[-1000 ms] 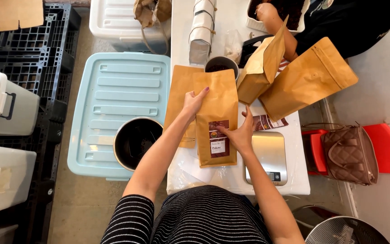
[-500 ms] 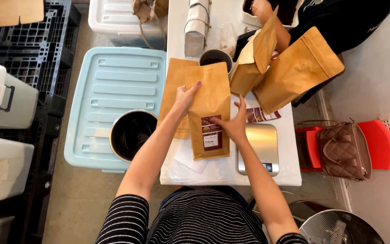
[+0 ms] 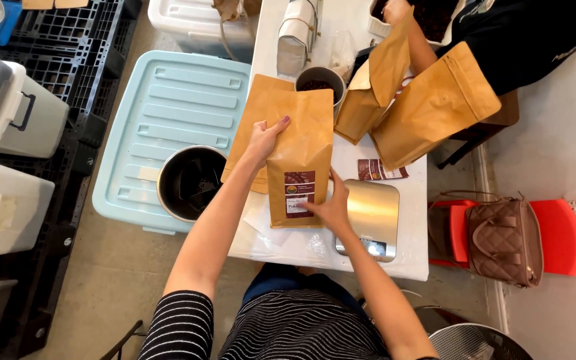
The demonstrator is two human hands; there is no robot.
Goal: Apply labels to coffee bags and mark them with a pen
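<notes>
A flat brown paper pouch (image 3: 301,143) with a dark red label lies on top of a small stack of similar pouches (image 3: 255,110) on the white table (image 3: 408,257). My left hand (image 3: 265,139) grips the pouch's upper left edge. My right hand (image 3: 331,205) holds its lower right corner, fingers on the label. A steel kitchen scale (image 3: 375,215) sits just right of my right hand.
A dark metal bowl (image 3: 189,183) rests on a pale blue bin lid (image 3: 168,110) left of the table. Another person's hand (image 3: 395,12) holds a filled pouch (image 3: 375,80) beside a larger filled pouch (image 3: 435,103). A cup of coffee beans (image 3: 319,83), a brown handbag (image 3: 505,237) on a red stool.
My left hand slid from the top of the pouch to its upper left edge and my right hand moved down to the lower right corner. The view shifted slightly.
</notes>
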